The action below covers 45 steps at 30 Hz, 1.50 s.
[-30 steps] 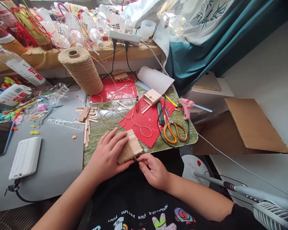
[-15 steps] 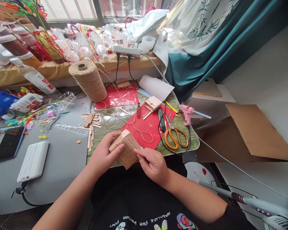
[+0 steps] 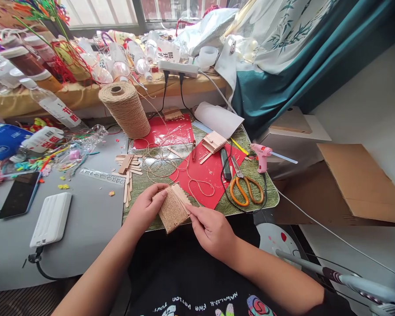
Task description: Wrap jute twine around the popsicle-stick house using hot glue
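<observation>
A panel of wooden craft sticks (image 3: 172, 209), mostly wound with jute twine, is held tilted just above the table's near edge. My left hand (image 3: 145, 210) grips its left side with fingers curled over the top. My right hand (image 3: 210, 228) pinches the right edge, where the bare stick ends show. Loose twine (image 3: 161, 160) runs in loops across the mat back to a big jute spool (image 3: 125, 109).
On the wood-grain mat (image 3: 250, 199) lie red paper (image 3: 210, 175), orange scissors (image 3: 245, 186), a pink glue gun (image 3: 261, 154), a black cutter (image 3: 225, 162) and loose sticks (image 3: 128, 169). A white power bank (image 3: 51, 219) and phone (image 3: 18, 194) sit left; cardboard (image 3: 358, 182) right.
The wrapped panel was lying flat under my left hand; both hands lifted and tilted it, and my right hand moved up from the twine end to pinch its right edge.
</observation>
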Tool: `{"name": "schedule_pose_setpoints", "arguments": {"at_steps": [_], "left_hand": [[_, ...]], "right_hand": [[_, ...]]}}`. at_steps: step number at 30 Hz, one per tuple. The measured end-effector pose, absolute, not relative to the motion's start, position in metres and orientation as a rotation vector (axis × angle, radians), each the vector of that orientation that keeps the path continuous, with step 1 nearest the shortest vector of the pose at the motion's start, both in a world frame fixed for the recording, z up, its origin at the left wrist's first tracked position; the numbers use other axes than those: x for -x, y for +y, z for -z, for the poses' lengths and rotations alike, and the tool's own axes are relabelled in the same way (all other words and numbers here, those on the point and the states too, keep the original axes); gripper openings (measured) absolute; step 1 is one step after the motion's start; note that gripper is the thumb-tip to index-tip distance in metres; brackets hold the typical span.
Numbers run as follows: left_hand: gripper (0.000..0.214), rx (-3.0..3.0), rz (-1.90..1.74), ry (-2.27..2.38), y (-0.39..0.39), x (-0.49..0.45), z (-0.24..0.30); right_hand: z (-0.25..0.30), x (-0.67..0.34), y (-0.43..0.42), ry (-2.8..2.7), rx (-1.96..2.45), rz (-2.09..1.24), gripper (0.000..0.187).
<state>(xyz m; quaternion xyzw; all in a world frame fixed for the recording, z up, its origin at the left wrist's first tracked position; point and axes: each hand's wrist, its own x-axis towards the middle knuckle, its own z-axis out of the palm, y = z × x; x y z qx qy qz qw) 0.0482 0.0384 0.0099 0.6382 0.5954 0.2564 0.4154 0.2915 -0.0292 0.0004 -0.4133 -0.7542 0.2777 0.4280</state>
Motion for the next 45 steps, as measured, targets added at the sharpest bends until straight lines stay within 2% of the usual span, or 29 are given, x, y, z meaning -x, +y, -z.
{"name": "schedule_pose_setpoints", "arguments": {"at_steps": [8,16,20,22,26,31,39,45], "left_hand": [[0.025,-1.882,-0.856,1.404,0.032,-0.057,-0.021],[0.027,-2.299,-0.889,1.220,0.035,-0.054,-0.028],[0.026,-2.498,-0.781,1.160,0.031,-0.053,-0.040],[0.030,-2.581,-0.665,1.146,0.024,-0.055,-0.047],[0.064,-2.678,-0.526,1.095,0.008,-0.058,-0.047],[0.077,-2.744,-0.582,1.063,0.004,-0.055,-0.030],[0.080,-2.785,-0.642,1.097,0.000,-0.057,-0.022],[0.067,-2.820,-0.623,1.100,0.000,-0.056,-0.017]], "right_hand": [[-0.013,-0.287,-0.045,-1.830,1.140,-0.961,0.045],[-0.006,-0.288,-0.047,-1.977,1.046,-0.835,0.050],[0.003,-0.290,-0.046,-2.001,0.999,-0.723,0.053],[0.006,-0.290,-0.045,-1.991,0.995,-0.711,0.054],[0.009,-0.292,-0.044,-1.983,1.001,-0.706,0.056],[0.014,-0.297,-0.046,-1.988,0.962,-0.664,0.056],[0.028,-0.304,-0.057,-1.888,0.967,-0.817,0.043],[0.032,-0.304,-0.058,-1.854,0.920,-0.809,0.035]]}}
